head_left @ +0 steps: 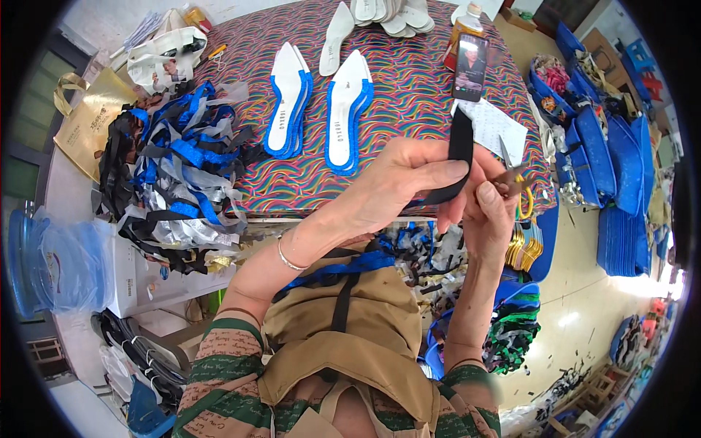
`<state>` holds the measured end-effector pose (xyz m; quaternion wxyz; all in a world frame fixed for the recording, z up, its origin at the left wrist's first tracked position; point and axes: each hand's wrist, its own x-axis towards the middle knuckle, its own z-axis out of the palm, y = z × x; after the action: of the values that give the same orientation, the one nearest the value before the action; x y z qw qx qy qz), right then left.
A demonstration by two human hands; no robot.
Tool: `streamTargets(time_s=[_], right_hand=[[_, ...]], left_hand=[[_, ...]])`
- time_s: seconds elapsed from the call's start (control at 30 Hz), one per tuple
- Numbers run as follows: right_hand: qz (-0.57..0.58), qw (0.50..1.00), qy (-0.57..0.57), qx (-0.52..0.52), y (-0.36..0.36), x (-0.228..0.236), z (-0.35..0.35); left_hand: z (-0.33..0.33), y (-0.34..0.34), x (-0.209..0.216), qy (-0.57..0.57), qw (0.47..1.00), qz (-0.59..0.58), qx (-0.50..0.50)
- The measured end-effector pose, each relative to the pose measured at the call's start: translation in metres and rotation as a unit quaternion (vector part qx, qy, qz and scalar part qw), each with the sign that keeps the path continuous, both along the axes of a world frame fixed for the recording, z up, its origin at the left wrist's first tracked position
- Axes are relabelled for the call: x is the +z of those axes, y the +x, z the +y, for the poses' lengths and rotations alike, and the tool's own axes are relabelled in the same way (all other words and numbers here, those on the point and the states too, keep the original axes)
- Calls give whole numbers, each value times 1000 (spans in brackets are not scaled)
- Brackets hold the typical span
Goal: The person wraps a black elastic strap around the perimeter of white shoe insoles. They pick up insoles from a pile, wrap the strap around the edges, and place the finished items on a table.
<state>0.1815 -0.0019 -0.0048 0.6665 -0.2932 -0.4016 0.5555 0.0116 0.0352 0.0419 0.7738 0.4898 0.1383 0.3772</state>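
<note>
A black fabric strip (461, 139) is pinched between the thumb and fingers of my left hand (409, 171). One end of it stands upright above the hand; the lower part bends round below the thumb. My right hand (491, 208) is beside it, closed on a small dark brownish metal tool (509, 179), perhaps thread snips. Its exact kind is partly hidden by the fingers. Just past that hand, scissors with yellow handles (524, 198) show at the table's right edge. Two stacks of white shoe insoles with blue edging, the left stack (286, 109) and the right stack (343, 120), lie farther away.
A tangled heap of blue, black and silver strips (186, 157) covers the table's left side. A phone (471, 67) leans on a bottle (467, 25) near a white paper (500, 128). Plain insoles (394, 14) lie at the back. Blue crates (621, 157) stand at right.
</note>
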Motion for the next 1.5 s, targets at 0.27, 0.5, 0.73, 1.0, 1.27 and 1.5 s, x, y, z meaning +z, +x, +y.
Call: streamTargets(time_s=[0.27, 0.5, 0.73, 1.0, 1.27, 1.5], right_hand=[[-65, 995, 64, -34, 22, 24, 0], [67, 987, 76, -128, 110, 30, 6], [70, 962, 61, -258, 229, 6, 17], [0, 928, 64, -367, 463, -33, -15], [-672, 455, -82, -578, 617, -1, -111], [-360, 853, -70, -371, 235, 62, -62]], left_hand=[[11, 31, -2, -6, 993, 40, -113], [8, 17, -47, 184, 955, 218, -85], [-36, -20, -122, 81, 931, 338, -111], [-69, -115, -172, 226, 840, 493, 14], [-85, -190, -186, 148, 819, 549, 79], [-43, -91, -100, 272, 856, 414, 149]])
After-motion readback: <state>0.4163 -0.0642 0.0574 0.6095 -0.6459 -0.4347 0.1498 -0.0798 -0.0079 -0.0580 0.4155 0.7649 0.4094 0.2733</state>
